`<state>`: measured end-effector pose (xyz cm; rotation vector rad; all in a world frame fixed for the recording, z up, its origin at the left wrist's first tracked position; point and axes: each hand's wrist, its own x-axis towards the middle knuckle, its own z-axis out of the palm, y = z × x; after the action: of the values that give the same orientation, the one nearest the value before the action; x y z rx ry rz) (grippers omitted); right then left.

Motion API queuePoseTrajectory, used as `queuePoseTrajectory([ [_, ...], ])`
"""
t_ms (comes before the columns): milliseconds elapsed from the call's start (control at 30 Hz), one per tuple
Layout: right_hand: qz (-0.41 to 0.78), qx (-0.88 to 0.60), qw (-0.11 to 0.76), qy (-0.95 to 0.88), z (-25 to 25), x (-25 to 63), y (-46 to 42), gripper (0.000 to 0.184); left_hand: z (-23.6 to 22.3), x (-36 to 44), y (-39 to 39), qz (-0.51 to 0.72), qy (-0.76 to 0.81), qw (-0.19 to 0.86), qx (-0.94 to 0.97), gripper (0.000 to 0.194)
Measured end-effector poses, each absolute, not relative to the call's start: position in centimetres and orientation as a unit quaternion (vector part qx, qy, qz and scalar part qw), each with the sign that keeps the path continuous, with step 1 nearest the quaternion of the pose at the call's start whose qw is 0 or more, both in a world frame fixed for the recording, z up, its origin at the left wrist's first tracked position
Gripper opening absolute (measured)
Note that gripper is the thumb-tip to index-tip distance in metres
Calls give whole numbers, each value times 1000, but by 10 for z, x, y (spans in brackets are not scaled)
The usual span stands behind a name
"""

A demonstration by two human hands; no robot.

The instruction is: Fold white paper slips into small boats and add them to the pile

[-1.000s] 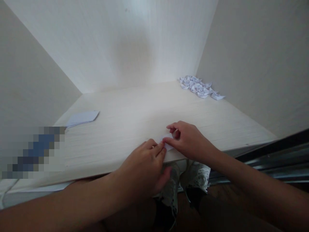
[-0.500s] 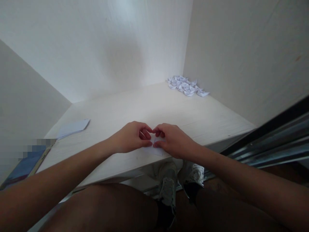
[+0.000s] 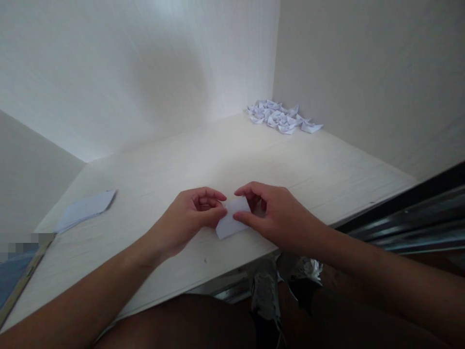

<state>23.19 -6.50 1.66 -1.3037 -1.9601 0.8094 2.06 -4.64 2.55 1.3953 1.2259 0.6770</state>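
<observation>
One small white paper (image 3: 229,227) is lying near the front of the table (image 3: 167,165), its near corner pointing to seven o'clock, its long axis seemingly running nine to three, right end hiding behind the right hand (image 3: 274,213). That hand is sitting nearer, thumb resting on the paper; the left hand (image 3: 192,211) is touching its ten-o'clock corner. Fingers are curving, whether pinching I can't tell. Folded shapes (image 3: 279,118) are clustering far off at one o'clock
</observation>
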Motion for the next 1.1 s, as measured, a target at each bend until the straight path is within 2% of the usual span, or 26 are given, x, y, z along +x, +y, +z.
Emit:
queuePoseTrajectory([
  [100,334,-498,323,-732,21,232,-62,13,22,23,-54,280,504,549,605,24],
  [200,335,-500,307,-737,22,231,-59,8,23,24,-65,266,502,493,659,18],
  [300,318,-519,283,-741,20,229,-61,11,21,19,-76,257,465,302,792,8],
  [367,304,-524,278,-745,18,227,-63,14,18,15,-82,259,394,178,863,16],
  [467,285,-536,288,-741,17,224,-65,21,14,13,-85,244,330,94,907,15],
  [600,258,-560,270,-739,23,218,-64,22,16,18,-86,211,305,54,927,17],
  [767,230,-582,242,-741,30,210,-63,18,20,20,-88,198,335,73,919,18],
  [1100,163,-500,315,-790,18,220,-70,20,17,16,-89,185,368,112,904,22],
])
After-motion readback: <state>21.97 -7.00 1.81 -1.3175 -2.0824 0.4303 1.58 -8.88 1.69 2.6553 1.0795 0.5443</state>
